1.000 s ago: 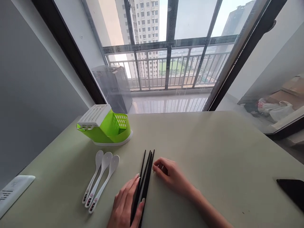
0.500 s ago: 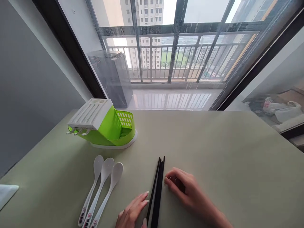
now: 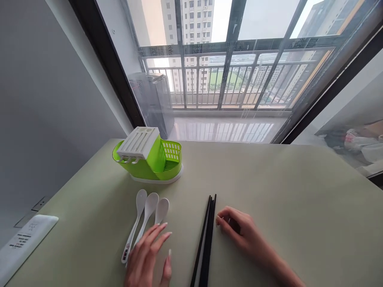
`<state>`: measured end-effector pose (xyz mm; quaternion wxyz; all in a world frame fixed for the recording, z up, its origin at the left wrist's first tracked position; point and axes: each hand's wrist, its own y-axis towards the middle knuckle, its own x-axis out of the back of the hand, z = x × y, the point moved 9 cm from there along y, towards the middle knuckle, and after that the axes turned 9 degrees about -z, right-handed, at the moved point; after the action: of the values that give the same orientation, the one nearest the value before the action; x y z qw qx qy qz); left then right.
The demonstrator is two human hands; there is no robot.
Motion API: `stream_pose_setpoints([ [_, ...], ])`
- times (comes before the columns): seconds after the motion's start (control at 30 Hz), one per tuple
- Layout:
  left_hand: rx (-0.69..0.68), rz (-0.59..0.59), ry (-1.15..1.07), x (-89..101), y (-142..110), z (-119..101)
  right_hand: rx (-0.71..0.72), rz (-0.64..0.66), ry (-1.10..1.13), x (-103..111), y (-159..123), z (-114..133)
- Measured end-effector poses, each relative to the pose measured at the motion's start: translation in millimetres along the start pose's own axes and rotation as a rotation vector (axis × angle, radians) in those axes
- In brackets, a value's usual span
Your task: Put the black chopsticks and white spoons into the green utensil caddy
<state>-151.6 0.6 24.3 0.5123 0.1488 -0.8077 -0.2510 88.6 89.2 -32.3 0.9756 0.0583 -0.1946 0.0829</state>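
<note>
While the left hand (image 3: pixel 145 259) is above the handles of three white spoons (image 3: pixel 151 203) in the lower middle of the frame, its fingers are spread and the thumb is well apart from them. Whether this hand touches the spoons, I cannot tell, because it hides part of their handles. The spoons lie side by side, with their bowls toward the top of the frame.

To the right of them, the black chopsticks (image 3: pixel 208 239) lie on the pale table (image 3: pixel 263 183), thin tips upward; the leftmost one is slightly apart from the bundle along its lower part. The right hand (image 3: pixel 243 231) is just beside the chopsticks, on their right side. Its fingers are curled, and the thumb tip is pressed together with the forefinger; if something thin is between them, I cannot tell.

Behind the spoons, left of the centre, stands a green holder (image 3: pixel 155 167) with a white slotted top (image 3: pixel 139 141). A flat white object (image 3: pixel 26 243) lies at the lower left, and a large window (image 3: pixel 230 71) fills the upper part.
</note>
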Motion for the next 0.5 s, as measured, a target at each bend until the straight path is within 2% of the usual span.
stream_pose_setpoints([
  [0.1, 0.068, -0.055, 0.167, 13.1, 9.3, 29.7, 0.012, 0.003, 0.026, 0.2, -0.3, 1.4],
  [0.2, 0.115, -0.067, 0.255, 8.7, 9.1, 49.6, 0.032, -0.01, 0.037, 1.2, 0.2, 3.3],
  [0.33, 0.093, -0.074, 0.306, -2.0, 3.9, 53.5, 0.059, -0.019, 0.052, 2.0, 1.8, 3.9],
  [0.5, 0.004, -0.106, 0.312, -4.4, 0.2, 47.5, 0.096, -0.056, 0.078, 3.4, 3.2, 1.7],
])
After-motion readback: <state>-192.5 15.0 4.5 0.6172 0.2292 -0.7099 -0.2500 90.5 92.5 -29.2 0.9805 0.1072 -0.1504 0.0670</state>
